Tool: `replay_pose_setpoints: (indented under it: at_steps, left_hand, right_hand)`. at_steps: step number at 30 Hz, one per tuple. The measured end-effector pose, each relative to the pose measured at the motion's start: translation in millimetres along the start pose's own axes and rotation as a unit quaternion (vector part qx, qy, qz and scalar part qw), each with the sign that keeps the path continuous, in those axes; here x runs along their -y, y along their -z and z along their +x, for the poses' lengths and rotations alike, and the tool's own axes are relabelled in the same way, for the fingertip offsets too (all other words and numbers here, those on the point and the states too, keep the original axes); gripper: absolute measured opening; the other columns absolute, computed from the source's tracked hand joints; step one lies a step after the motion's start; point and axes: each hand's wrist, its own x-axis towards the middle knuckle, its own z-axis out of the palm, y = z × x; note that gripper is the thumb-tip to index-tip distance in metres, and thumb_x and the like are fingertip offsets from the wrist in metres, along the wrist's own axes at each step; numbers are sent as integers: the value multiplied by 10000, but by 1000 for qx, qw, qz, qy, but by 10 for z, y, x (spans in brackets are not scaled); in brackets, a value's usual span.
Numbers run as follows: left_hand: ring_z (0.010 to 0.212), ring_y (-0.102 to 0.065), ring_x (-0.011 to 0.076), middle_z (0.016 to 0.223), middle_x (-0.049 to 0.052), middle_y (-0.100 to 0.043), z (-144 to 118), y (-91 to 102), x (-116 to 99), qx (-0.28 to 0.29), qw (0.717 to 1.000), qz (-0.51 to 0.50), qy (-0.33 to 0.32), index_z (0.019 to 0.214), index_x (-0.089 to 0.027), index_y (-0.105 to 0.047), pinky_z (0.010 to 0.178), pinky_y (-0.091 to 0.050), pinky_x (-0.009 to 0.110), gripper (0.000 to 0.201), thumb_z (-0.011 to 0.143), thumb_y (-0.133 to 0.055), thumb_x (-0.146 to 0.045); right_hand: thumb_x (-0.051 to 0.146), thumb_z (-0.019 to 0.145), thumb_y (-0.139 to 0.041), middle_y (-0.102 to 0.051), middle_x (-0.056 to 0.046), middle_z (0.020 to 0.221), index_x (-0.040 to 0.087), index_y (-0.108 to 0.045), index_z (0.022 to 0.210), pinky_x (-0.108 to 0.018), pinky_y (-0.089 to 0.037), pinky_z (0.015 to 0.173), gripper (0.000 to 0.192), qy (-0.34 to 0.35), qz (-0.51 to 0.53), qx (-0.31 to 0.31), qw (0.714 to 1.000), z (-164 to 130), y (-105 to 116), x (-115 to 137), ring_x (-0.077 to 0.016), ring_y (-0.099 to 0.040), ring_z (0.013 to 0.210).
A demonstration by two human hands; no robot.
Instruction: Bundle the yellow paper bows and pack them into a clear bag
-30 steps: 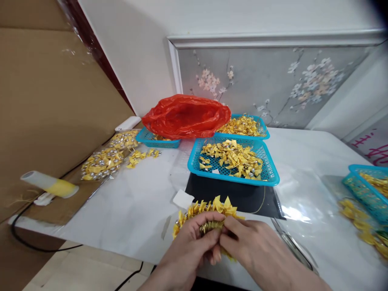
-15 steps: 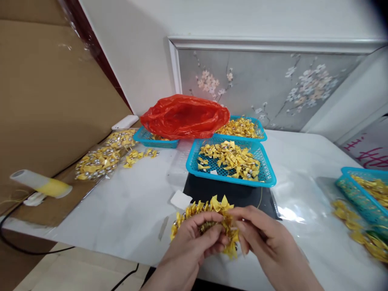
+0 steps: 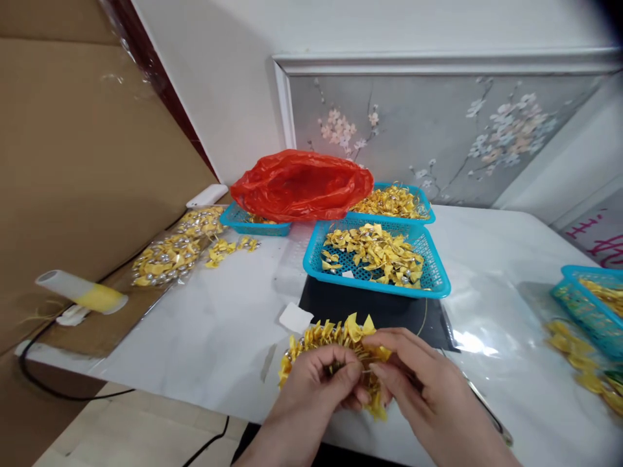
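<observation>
My left hand [image 3: 324,383] is closed on a garland of yellow petal-like flowers [image 3: 311,340] with silver beads and thin gold stems, near the table's front edge. The garland curves around behind the fingers, and its lower part is partly hidden. At its right end, my right hand [image 3: 421,376] pinches with thumb and forefinger at the stems of a yellow flower. The two hands' fingertips are close together, with thin stems showing between them. A slim metal tool [image 3: 489,408] lies beside my right wrist, partly covered by it; its kind is unclear.
A blue basket [image 3: 311,267] of loose yellow flowers stands ahead on a black mat [image 3: 331,301]. Behind it are more blue baskets and a red plastic bag [image 3: 302,185]. Bagged garlands [image 3: 168,259] and a plastic tube [image 3: 82,292] lie left; another basket [image 3: 579,311] stands right.
The view has shifted slightly, so things sit a little farther right. Both hands stay at the garland, with the right fingers slightly moved. The metal tool now shows beside my right wrist.
</observation>
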Motion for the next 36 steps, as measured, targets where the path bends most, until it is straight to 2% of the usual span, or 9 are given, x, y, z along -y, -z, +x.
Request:
replay_pose_setpoints:
  at_steps: [5,8,11,17,19,23,29,34,36]
  left_hand:
    - [592,-507,102,601,-9,-602,16,9,-1,-16,1000,4,10,671,-157,-610,594,-403,204,256,794,-686,-368]
    - [579,-506,88,629,-23,-601,9,12,-23,-37,999,-12,24,709,-168,-617,569,-405,188,227,771,-712,-365]
    - [547,-507,72,635,-38,-612,-11,18,-60,-66,996,-20,57,848,-198,-649,550,-403,175,214,735,-748,-351]
    - [506,-502,65,673,-41,-628,-19,10,-87,-101,992,1,81,954,-223,-642,492,-382,172,326,695,-776,-368]
    - [505,-502,65,679,-36,-634,-14,11,-70,-99,991,9,85,969,-225,-633,490,-381,170,322,715,-761,-374]
    - [505,-509,65,690,-32,-648,-16,23,-37,-105,991,11,81,1001,-227,-618,501,-387,171,331,733,-747,-372]
    - [477,-510,54,727,-28,-667,-23,3,-45,-111,991,23,69,1035,-227,-600,468,-376,163,352,741,-741,-363]
    - [459,-498,65,592,-42,-618,-33,-16,-45,-102,993,35,55,1028,-209,-609,444,-371,155,334,755,-723,-364]
    - [454,-500,67,568,-44,-614,-34,-11,-30,-112,992,24,50,1042,-205,-608,433,-361,153,352,747,-733,-351]
  right_hand:
    - [164,949,-378,-603,-25,764,214,-606,926,-238,-497,543,235,27,-98,-5,995,-103,11,-24,-146,-619,616]
    - [111,938,-337,-585,-36,781,202,-573,857,-240,-503,563,266,31,-135,5,990,-142,4,-30,-147,-627,632]
    - [83,909,-344,-566,-32,773,201,-545,828,-238,-490,548,246,31,-179,-1,983,-165,-1,-8,-144,-607,597]
    - [57,798,-364,-524,-7,694,232,-506,766,-257,-346,399,227,40,-259,-57,963,-161,-79,52,-161,-510,474]
    - [55,760,-393,-521,-5,693,232,-488,765,-262,-319,385,201,53,-273,-49,959,-157,-86,56,-166,-518,482]
    - [67,782,-441,-504,19,665,230,-470,764,-259,-274,362,166,80,-287,-31,954,-171,-74,43,-139,-505,450]
    - [74,794,-386,-531,16,649,226,-510,738,-283,-265,376,204,58,-268,-21,961,-129,-153,43,-146,-518,418]
    - [81,786,-378,-551,0,617,215,-532,686,-281,-268,412,227,28,-204,-69,976,-66,-313,27,-151,-527,425]
    - [91,792,-380,-562,-4,628,213,-540,689,-270,-281,429,227,11,-183,-66,981,-73,-354,1,-147,-531,442]
